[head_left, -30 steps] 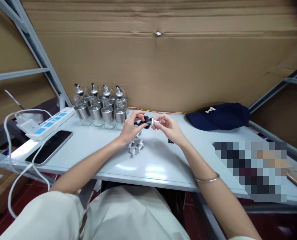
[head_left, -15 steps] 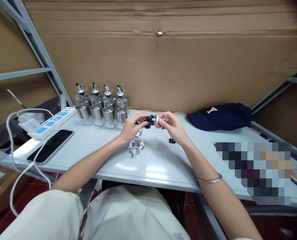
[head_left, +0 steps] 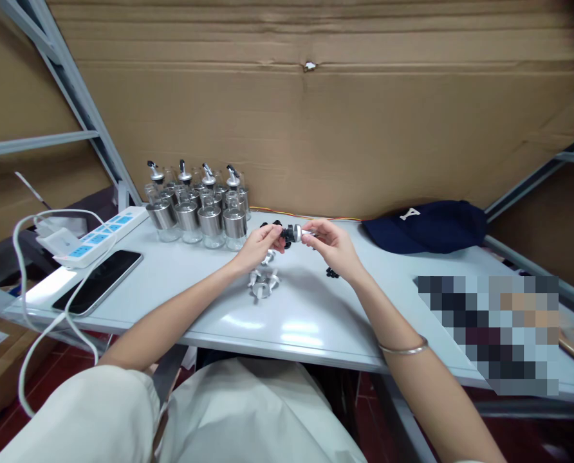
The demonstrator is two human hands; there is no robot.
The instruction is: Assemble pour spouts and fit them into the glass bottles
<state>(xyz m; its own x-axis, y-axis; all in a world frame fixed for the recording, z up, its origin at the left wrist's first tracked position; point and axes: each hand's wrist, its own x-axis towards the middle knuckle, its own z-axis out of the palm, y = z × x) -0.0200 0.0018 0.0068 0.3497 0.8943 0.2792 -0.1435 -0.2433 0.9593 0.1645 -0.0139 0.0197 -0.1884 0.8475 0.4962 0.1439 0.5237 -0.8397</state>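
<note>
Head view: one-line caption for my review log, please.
Both hands, left hand and right hand, hold a small pourer spout above the grey table, beside glass bottles.

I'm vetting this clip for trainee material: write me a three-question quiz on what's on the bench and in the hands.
1. True or false: both hands hold the pourer spout above the table.
2. What lies nearest the phone? A) cap B) power strip C) bottles
3. What lies on the table just below the left hand?

Key: 1 true; 2 B; 3 loose silver spouts. The right hand grips the spout's other end.
</note>
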